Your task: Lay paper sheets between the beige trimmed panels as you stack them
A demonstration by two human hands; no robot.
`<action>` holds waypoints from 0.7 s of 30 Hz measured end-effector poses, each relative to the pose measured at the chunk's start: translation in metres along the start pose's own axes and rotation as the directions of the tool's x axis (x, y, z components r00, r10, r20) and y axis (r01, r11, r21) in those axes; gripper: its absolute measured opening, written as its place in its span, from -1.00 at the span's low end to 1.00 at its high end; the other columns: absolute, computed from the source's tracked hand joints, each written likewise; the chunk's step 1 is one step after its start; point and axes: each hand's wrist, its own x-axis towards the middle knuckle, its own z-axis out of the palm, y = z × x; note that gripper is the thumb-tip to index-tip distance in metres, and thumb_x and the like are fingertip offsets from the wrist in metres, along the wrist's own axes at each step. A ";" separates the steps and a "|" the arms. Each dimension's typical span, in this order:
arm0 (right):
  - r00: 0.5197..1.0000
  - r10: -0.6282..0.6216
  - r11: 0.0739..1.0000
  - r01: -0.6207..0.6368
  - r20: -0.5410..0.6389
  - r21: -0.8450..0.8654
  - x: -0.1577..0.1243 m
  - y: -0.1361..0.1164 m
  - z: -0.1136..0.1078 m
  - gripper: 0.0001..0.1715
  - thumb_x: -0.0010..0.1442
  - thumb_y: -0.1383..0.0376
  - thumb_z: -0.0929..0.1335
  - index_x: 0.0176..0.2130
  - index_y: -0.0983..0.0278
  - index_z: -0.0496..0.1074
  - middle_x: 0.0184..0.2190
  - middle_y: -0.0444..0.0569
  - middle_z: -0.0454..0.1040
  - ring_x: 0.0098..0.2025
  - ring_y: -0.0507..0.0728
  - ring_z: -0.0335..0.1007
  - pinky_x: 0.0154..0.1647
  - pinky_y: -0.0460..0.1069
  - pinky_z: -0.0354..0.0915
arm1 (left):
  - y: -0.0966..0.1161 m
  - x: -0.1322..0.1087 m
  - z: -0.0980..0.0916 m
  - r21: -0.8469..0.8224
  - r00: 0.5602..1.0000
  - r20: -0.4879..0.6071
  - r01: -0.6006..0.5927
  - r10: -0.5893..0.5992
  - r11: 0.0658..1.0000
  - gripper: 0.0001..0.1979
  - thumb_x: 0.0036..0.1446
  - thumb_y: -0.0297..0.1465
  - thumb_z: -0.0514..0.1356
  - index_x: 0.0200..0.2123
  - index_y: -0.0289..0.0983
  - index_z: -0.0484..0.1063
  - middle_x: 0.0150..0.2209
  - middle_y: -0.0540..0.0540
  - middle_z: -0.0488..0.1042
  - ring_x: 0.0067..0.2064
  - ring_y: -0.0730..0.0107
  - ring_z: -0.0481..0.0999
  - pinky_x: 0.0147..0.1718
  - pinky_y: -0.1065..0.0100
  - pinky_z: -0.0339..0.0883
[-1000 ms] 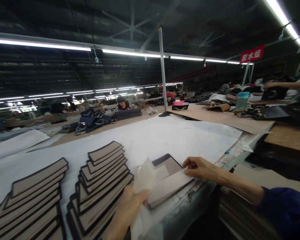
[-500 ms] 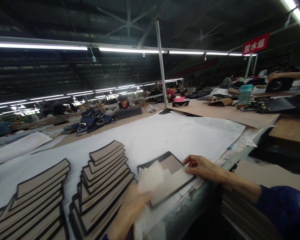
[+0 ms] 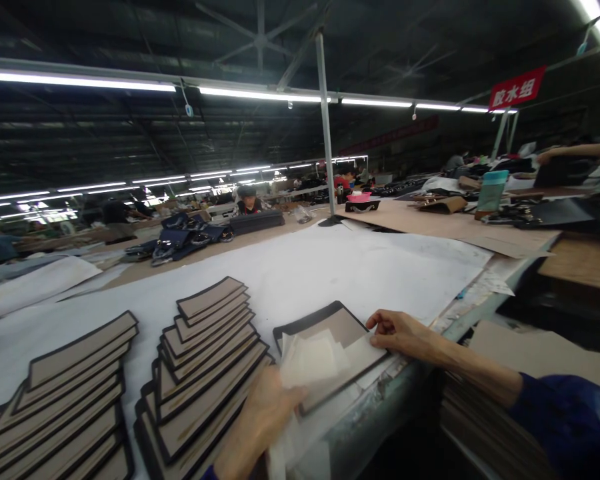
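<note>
Well to the left of the panel (image 3: 344, 324) lies the left stack (image 3: 75, 363), a stepped pile of grey, dark-edged pieces; the nearer stack (image 3: 205, 383), just left of the panel, is fanned the same way and shows brown streaks along its edges. No pale sheet shows on the visible faces of either stack; whether these pieces are finished or waiting cannot be told. At the panel's near left corner, the left hand (image 3: 265, 407), blurred, appears to grip some thin pale sheets (image 3: 313, 357) between thumb and fingers, their fanned ends lying over the panel's left part. The panel itself lies flat on the white cover (image 3: 370, 267) of the table, with a pale strip (image 3: 359, 360) across its near side and its far side bare. That side seems covered, then, while the sheets in the left hand look not yet placed or let go. At the panel's right edge, the right hand (image 3: 397, 333) has its fingers curled and its thumb at the strip's end; whether it pinches the strip or merely rests there cannot be told. Beyond the right hand, right of the panel and lower than it, sit stacked boards (image 3: 540, 357).
</note>
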 end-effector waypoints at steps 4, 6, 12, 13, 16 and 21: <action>1.000 0.017 1.000 -0.018 -0.014 -0.025 -0.003 -0.003 -0.001 -0.73 -0.07 0.33 0.35 -0.27 0.32 0.34 -0.59 -0.23 0.30 -0.54 -0.03 0.18 -0.55 -0.12 0.07 | -0.010 0.007 0.003 -0.021 0.999 0.004 -0.041 0.042 0.999 -0.85 -0.17 -0.34 0.11 -0.66 -0.27 0.28 -0.65 0.01 0.23 -0.55 0.42 0.21 -0.53 0.39 0.02; 0.999 0.030 0.999 -0.031 -0.030 -0.043 -0.003 -0.005 -0.001 -0.72 -0.10 0.35 0.36 -0.28 0.32 0.36 -0.59 -0.23 0.31 -0.54 -0.03 0.19 -0.56 -0.12 0.08 | -0.016 0.012 0.005 -0.021 0.999 -0.014 -0.051 0.051 0.998 -0.84 -0.18 -0.33 0.11 -0.67 -0.27 0.28 -0.66 0.02 0.21 -0.55 0.42 0.20 -0.53 0.38 0.00; 0.998 0.043 0.995 -0.046 -0.043 -0.083 -0.008 -0.013 0.000 -0.73 -0.09 0.39 0.34 -0.28 0.31 0.36 -0.60 -0.25 0.29 -0.57 -0.03 0.18 -0.57 -0.13 0.09 | -0.027 0.019 0.007 -0.048 0.999 -0.029 -0.029 0.027 0.998 -0.82 -0.19 -0.31 0.15 -0.69 -0.28 0.30 -0.72 0.03 0.22 -0.63 0.46 0.16 -0.59 0.40 -0.05; 0.998 0.039 0.994 -0.044 -0.049 -0.096 -0.009 -0.015 0.000 -0.74 -0.09 0.39 0.34 -0.28 0.31 0.36 -0.60 -0.25 0.29 -0.56 -0.03 0.18 -0.56 -0.13 0.09 | -0.026 0.018 0.007 -0.055 0.999 -0.036 -0.032 0.030 0.998 -0.83 -0.19 -0.32 0.15 -0.69 -0.29 0.31 -0.72 0.03 0.23 -0.62 0.46 0.18 -0.59 0.40 -0.04; 0.997 0.019 0.989 -0.029 -0.070 -0.148 -0.012 -0.019 0.002 -0.75 -0.10 0.40 0.35 -0.30 0.29 0.38 -0.58 -0.23 0.31 -0.53 -0.02 0.20 -0.54 -0.13 0.10 | -0.022 0.015 0.008 -0.067 0.996 -0.077 -0.044 0.039 0.997 -0.86 -0.22 -0.35 0.16 -0.69 -0.28 0.32 -0.72 0.03 0.26 -0.61 0.44 0.22 -0.58 0.41 -0.01; 0.995 -0.018 0.970 -0.007 -0.098 -0.242 -0.017 -0.022 0.006 -0.77 -0.08 0.40 0.34 -0.31 0.26 0.36 -0.57 -0.21 0.33 -0.50 0.01 0.23 -0.50 -0.11 0.11 | -0.013 0.010 0.009 -0.078 0.989 -0.147 -0.031 0.019 0.996 -0.91 -0.25 -0.38 0.16 -0.57 -0.27 0.33 -0.70 0.04 0.31 -0.61 0.40 0.28 -0.58 0.39 0.05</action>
